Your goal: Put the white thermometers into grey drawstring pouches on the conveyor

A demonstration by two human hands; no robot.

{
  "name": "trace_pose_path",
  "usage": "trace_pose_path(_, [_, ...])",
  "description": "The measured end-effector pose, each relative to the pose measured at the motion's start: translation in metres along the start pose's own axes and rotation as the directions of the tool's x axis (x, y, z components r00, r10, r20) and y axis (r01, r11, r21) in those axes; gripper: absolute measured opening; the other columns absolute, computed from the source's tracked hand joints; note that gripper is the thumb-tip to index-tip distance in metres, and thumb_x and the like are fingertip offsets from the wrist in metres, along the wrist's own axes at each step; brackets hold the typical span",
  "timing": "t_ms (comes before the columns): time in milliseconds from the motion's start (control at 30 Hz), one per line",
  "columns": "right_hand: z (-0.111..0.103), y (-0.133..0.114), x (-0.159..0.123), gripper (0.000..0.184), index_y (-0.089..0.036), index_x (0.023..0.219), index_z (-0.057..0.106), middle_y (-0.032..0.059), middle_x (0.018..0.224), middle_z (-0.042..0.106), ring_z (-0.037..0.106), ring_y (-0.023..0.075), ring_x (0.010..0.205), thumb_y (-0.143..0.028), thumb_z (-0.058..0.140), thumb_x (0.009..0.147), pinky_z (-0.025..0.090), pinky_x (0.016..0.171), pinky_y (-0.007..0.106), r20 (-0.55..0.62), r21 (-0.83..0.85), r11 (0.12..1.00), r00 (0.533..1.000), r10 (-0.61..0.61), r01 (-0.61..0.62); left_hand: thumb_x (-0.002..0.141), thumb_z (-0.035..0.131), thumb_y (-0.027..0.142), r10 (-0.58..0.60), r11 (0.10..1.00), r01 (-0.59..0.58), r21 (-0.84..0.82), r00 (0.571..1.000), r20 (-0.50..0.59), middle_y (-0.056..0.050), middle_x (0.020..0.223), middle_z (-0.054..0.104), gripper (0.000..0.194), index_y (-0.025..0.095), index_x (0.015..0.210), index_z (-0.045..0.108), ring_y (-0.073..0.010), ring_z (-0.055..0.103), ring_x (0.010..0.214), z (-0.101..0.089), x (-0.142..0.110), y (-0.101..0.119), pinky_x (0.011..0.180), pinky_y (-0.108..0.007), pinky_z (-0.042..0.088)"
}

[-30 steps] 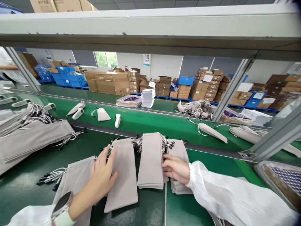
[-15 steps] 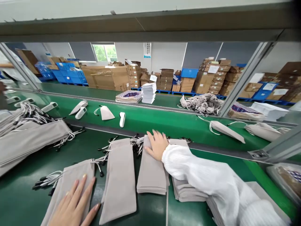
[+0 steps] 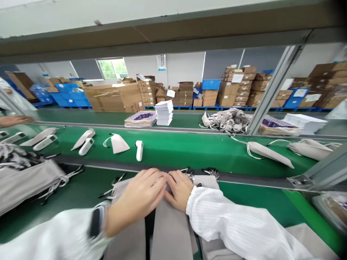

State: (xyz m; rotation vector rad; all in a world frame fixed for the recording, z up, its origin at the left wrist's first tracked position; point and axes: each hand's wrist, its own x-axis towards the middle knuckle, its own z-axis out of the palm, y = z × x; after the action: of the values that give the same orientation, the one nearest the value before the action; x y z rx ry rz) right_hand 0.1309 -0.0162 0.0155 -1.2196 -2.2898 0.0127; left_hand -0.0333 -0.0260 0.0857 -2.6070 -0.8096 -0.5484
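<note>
My left hand [image 3: 141, 196] and my right hand [image 3: 178, 189] meet at the far end of a grey drawstring pouch [image 3: 170, 234], the top one of a stack in front of me. Their fingers are bent and close together at the pouch's mouth, with the fingertips partly hidden. Under my left forearm lies another stack of grey pouches [image 3: 127, 240]. A further stack [image 3: 206, 180] sits to the right, partly covered by my right sleeve. White cords with black ends stick out at the stacks' far ends.
Beyond the stacks runs a green conveyor belt [image 3: 184, 148] carrying white handheld devices [image 3: 139, 150] and single pouches [image 3: 119, 143]. A large pouch pile [image 3: 24, 184] lies at left. A metal post [image 3: 273, 86] rises at right. Another person's hand [image 3: 15, 121] is at far left.
My left hand has left the pouch stack at lower left and come up beside my right hand. My right hand's fingers have drawn in. The view has shifted slightly.
</note>
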Motion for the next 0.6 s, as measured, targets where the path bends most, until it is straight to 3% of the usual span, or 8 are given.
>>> trace_pose_path(100, [0.007,0.019,0.008,0.035,-0.008,0.099,0.058,0.0137,0.091,0.057,0.048,0.0214,0.087,-0.028,0.042,0.074,0.041,0.082,0.034,-0.113,0.068,0.997,0.993,-0.034,0.042,0.085,0.031,0.015,-0.09,0.99,0.078,-0.117,0.991,-0.098,-0.007,0.089,0.062,0.027,0.014,0.092,0.057,-0.0191,0.055,0.085,0.051,0.043,0.001,0.074,-0.032,0.043])
trace_pose_path(200, [-0.001,0.041,0.021,0.022,-0.013,0.079,0.063,0.0082,0.076,0.062,0.054,0.0179,0.076,-0.024,0.047,0.066,0.045,0.075,0.029,-0.132,0.183,0.979,0.989,-0.063,0.087,0.086,0.028,0.016,-0.226,0.956,0.196,-0.218,0.967,-0.121,-0.008,0.09,0.062,0.029,0.013,0.101,0.053,-0.0173,0.056,0.081,0.087,0.04,-0.001,0.072,-0.03,0.044])
trace_pose_path(267, [-0.022,0.056,0.033,0.019,-0.017,0.071,0.063,0.0033,0.07,0.064,0.056,0.0145,0.068,-0.018,0.045,0.065,0.046,0.071,0.027,-0.147,0.33,0.941,0.989,-0.024,0.072,0.086,0.03,0.019,-0.255,0.949,0.226,-0.222,0.961,-0.111,-0.008,0.088,0.062,0.029,0.012,0.102,0.053,-0.0183,0.056,0.078,0.097,0.03,-0.002,0.07,-0.031,0.043])
trace_pose_path(300, [-0.037,0.065,0.04,0.021,-0.017,0.07,0.063,0.0022,0.071,0.065,0.057,0.0134,0.069,-0.015,0.043,0.065,0.046,0.071,0.026,-0.195,0.421,0.907,0.979,0.062,0.027,0.086,0.03,0.02,-0.248,0.951,0.222,-0.216,0.964,-0.1,-0.008,0.086,0.062,0.029,0.012,0.099,0.054,-0.0188,0.056,0.077,0.097,0.028,-0.002,0.069,-0.031,0.043])
trace_pose_path(333, [-0.053,0.073,0.046,0.023,-0.017,0.071,0.063,0.0019,0.071,0.065,0.059,0.0129,0.07,-0.013,0.041,0.065,0.046,0.071,0.026,-0.262,0.518,0.855,0.945,0.198,-0.036,0.085,0.031,0.02,-0.232,0.955,0.209,-0.212,0.969,-0.086,-0.007,0.084,0.063,0.028,0.012,0.097,0.056,-0.0192,0.055,0.076,0.097,0.027,-0.002,0.068,-0.032,0.042])
trace_pose_path(433, [-0.099,0.097,0.056,0.023,-0.015,0.072,0.062,0.0008,0.064,0.063,0.06,0.0124,0.063,-0.013,0.039,0.067,0.048,0.064,0.027,-0.43,0.691,0.72,0.761,0.486,-0.07,0.084,0.032,0.016,-0.171,0.967,0.153,-0.206,0.982,-0.076,-0.007,0.079,0.062,0.027,0.012,0.09,0.059,-0.0199,0.055,0.076,0.093,0.033,0.003,0.067,-0.033,0.04])
trace_pose_path(533, [-0.127,0.11,0.05,0.018,-0.013,0.067,0.061,0.0006,0.056,0.06,0.057,0.0116,0.054,-0.014,0.043,0.065,0.047,0.057,0.026,-0.595,0.628,0.775,0.599,0.536,-0.07,0.084,0.034,0.016,-0.161,0.971,0.14,-0.192,0.982,-0.098,-0.007,0.077,0.062,0.026,0.012,0.089,0.059,-0.0192,0.054,0.076,0.084,0.042,0.004,0.07,-0.033,0.04])
trace_pose_path(600, [-0.136,0.114,0.045,0.017,-0.011,0.063,0.062,0.0017,0.052,0.058,0.055,0.0114,0.048,-0.013,0.045,0.063,0.045,0.053,0.025,-0.682,0.559,0.825,0.522,0.512,-0.077,0.085,0.035,0.021,-0.182,0.972,0.164,-0.17,0.978,-0.098,-0.006,0.085,0.062,0.025,0.015,0.093,0.058,-0.0175,0.054,0.084,0.069,0.04,-0.006,0.076,-0.032,0.039])
